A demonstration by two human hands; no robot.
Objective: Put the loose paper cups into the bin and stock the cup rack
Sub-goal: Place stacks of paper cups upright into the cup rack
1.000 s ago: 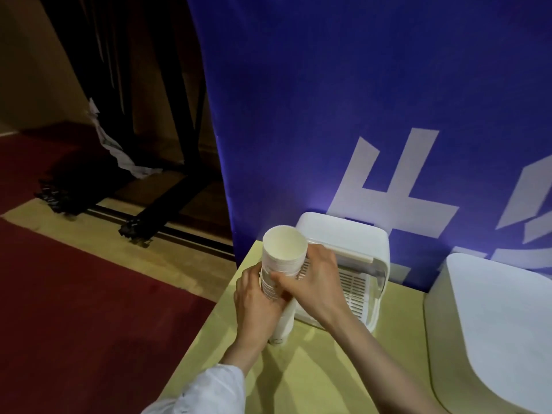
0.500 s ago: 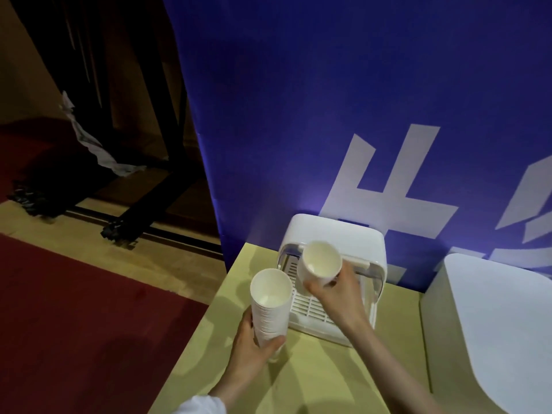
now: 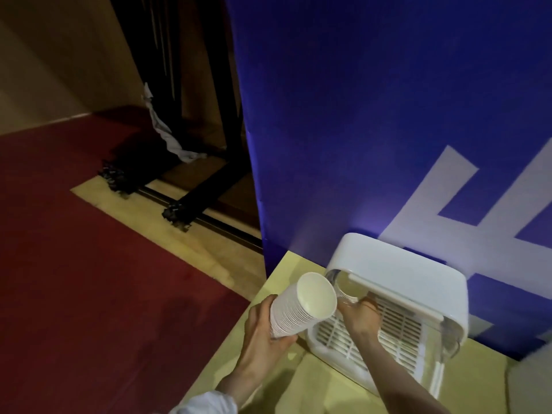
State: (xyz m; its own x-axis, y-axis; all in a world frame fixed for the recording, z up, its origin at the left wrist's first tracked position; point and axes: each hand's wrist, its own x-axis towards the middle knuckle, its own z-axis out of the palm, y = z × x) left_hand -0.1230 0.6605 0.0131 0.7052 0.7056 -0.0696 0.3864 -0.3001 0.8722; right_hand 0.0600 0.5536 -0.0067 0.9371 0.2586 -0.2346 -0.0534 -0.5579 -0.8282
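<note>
My left hand grips a stack of white paper cups, tilted so its open mouth faces up and right. The white cup rack, a boxy cabinet with a slatted floor and a clear front flap, stands on the yellow table against the blue banner. My right hand reaches inside the rack's left side and holds a single paper cup there, partly hidden behind the stack's rim.
A blue banner with white lettering rises right behind the rack. A white box sits at the table's far right edge. The table's left edge drops to red carpet. Black stand feet and rails lie on the floor beyond.
My right hand pulled a single cup off the stack and carried it into the rack's left side. My left hand tilted the stack to the right. The camera view shifted right.
</note>
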